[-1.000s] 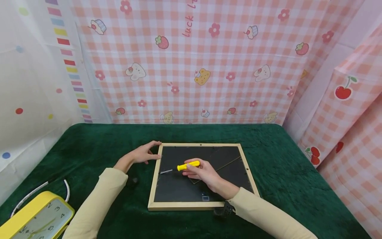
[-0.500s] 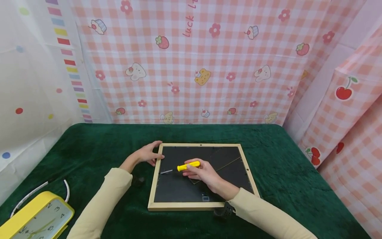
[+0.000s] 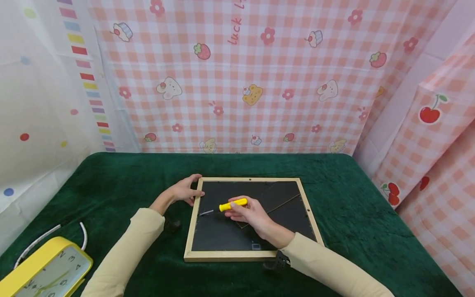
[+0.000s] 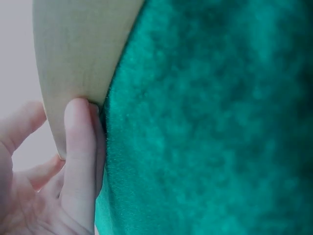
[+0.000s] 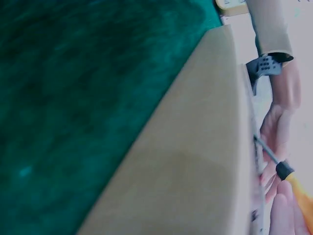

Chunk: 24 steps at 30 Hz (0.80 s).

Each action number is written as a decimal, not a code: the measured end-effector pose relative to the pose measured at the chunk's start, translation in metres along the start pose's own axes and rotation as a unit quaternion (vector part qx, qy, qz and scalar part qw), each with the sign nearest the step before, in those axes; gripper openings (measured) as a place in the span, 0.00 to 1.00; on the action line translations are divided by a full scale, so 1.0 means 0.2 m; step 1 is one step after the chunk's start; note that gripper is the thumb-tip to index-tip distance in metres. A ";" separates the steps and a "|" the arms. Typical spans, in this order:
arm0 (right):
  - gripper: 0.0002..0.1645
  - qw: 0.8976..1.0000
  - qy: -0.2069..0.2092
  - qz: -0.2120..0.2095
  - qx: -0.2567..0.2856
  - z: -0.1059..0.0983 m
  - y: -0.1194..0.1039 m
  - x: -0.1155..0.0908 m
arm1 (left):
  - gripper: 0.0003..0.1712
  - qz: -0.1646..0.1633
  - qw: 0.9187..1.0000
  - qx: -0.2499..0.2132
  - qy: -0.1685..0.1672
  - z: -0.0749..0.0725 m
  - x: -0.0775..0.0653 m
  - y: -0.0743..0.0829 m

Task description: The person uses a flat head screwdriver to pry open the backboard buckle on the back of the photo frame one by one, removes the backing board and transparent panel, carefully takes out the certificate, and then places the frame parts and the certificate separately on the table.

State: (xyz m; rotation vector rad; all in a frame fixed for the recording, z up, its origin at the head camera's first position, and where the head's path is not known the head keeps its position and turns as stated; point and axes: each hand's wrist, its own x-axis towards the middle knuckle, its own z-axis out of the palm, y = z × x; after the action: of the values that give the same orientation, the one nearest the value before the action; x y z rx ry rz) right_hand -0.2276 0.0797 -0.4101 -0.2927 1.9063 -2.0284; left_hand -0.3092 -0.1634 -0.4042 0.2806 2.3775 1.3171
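A picture frame (image 3: 188,235) with a pale wood border and a black backing board (image 3: 222,235) lies back side up. My left hand (image 3: 182,190) grips its left rail near the far corner, thumb over the top. In the left wrist view, the fingers (image 4: 80,142) lie along the rail's outer side. A yellow-handled screwdriver (image 3: 233,204) is held by my right hand (image 3: 252,215) above the backing. Its metal shaft slants down leftward, with the tip right at the inner edge of the left rail. The right wrist view shows the screwdriver shaft (image 5: 266,148) close along the frame.
A dark green cloth (image 3: 356,231) covers the table. At the lower left stands a yellow clock (image 3: 48,270) with a white cable (image 3: 37,243) behind it. Small dark tabs line the frame's inner edges. A pink checked curtain (image 3: 222,115) hangs behind the table.
My left hand has shifted a little right, and its thumb now reaches over the rail onto the frame. The right hand with the screwdriver has moved very slightly left.
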 end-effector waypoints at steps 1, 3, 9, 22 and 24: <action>0.24 1.000 0.001 -0.001 -0.002 0.00 -0.01 0.00 | 0.40 -0.001 1.000 0.000 0.001 0.00 0.00 0.00; 0.23 1.000 -0.002 -0.007 -0.006 0.02 -0.03 0.00 | 0.40 -0.004 1.000 0.000 0.002 0.00 0.00 0.00; 0.20 0.997 -0.022 -0.049 -0.050 0.06 -0.14 -0.03 | 0.39 -0.006 1.000 -0.005 -0.002 -0.01 0.00 0.01; 0.13 0.946 -0.019 -0.160 -0.283 0.19 -0.23 0.07 | 0.39 -0.002 1.000 -0.014 -0.007 -0.01 0.00 -0.02; 0.12 0.934 -0.023 -0.173 -0.311 0.21 -0.25 0.07 | 0.39 -0.001 1.000 -0.019 -0.008 -0.01 0.00 -0.02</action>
State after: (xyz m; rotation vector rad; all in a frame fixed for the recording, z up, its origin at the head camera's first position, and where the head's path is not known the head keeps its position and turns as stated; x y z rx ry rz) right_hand -0.2309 0.0375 -0.3587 -0.8745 2.5669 -1.5069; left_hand -0.3104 -0.1670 -0.4073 0.2770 2.3359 1.3529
